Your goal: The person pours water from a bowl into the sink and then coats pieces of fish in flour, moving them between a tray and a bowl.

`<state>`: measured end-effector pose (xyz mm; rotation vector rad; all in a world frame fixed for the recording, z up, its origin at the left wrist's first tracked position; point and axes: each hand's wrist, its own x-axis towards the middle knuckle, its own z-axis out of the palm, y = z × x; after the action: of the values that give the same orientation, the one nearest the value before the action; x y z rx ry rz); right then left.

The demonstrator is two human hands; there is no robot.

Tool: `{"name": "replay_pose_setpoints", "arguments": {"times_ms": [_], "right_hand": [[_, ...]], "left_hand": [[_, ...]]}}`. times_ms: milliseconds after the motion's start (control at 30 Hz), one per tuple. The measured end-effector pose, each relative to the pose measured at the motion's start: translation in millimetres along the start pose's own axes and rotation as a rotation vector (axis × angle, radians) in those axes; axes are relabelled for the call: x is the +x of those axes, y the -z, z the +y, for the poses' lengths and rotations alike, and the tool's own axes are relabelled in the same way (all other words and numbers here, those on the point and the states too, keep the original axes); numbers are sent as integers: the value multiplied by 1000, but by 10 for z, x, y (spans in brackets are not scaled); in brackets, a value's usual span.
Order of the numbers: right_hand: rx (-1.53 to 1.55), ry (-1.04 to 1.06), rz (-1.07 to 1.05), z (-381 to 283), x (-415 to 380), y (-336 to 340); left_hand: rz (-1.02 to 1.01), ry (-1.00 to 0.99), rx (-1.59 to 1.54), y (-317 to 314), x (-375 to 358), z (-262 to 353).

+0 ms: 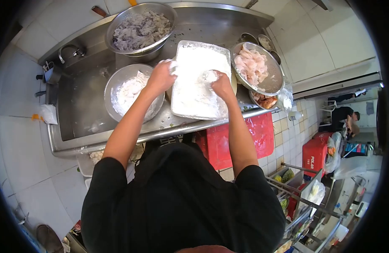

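A rectangular tray (176,110) full of white flour (194,90) sits on the steel sink counter in front of me. My right hand (222,87) is over the flour, its fingers closed round a flour-coated piece (209,76) that looks like raw meat. At the tray's left rim is my left hand (161,78), with curled, floury fingers; whatever they hold is hidden. Left of the tray, partly under my left forearm, stands a bowl (111,109) of floured pieces (129,93). Pale raw meat slices (250,65) lie in a metal bowl (275,80) to the right.
A large metal bowl (171,17) of greyish shredded food stands at the back left, near the faucet (72,52). Below the meat bowl is another container with reddish-brown pieces (265,101). A red cooler (240,139) stands under the counter edge. Another person (344,116) is far right.
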<state>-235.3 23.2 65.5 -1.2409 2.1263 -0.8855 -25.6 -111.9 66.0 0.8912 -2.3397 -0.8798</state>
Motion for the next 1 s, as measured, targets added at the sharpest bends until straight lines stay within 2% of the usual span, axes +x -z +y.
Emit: {"name": "replay_pose_setpoints", "arguments": {"times_ms": [67, 167, 267, 300, 400, 500, 600, 633, 733, 800, 867, 900, 1000], "right_hand": [[15, 60, 21, 108, 31, 98], [-59, 34, 85, 321, 23, 141], [29, 9, 81, 469, -51, 189], [76, -5, 69, 504, -89, 186], [-126, -35, 61, 601, -106, 175], [-121, -55, 170, 454, -201, 153], [-195, 23, 276, 361, -262, 54], [-242, 1, 181, 311, -278, 27], [-392, -58, -120, 198, -308, -115], [-421, 63, -75, 182, -375, -281], [-408, 20, -97, 104, -348, -315], [-401, 0, -106, 69, -324, -307], [-180, -53, 43, 330, -161, -283]], "left_hand": [[-14, -103, 190, -273, 234, 33], [-282, -155, 376, -591, 552, 41], [-518, 63, 190, -870, 689, 90], [-505, 40, 196, -925, 650, 113], [-449, 68, 158, -1063, 513, 136], [-361, 141, 172, -1143, 460, 112], [-313, 188, 175, -1098, 503, 76], [-296, 202, 169, -1068, 522, 54], [-107, 202, -57, -959, 554, 49], [-56, 246, -299, -898, 568, 16], [21, 328, -569, -895, 606, -88], [4, 436, -768, -886, 633, -116], [161, 774, -1082, -884, 631, -105]]}}
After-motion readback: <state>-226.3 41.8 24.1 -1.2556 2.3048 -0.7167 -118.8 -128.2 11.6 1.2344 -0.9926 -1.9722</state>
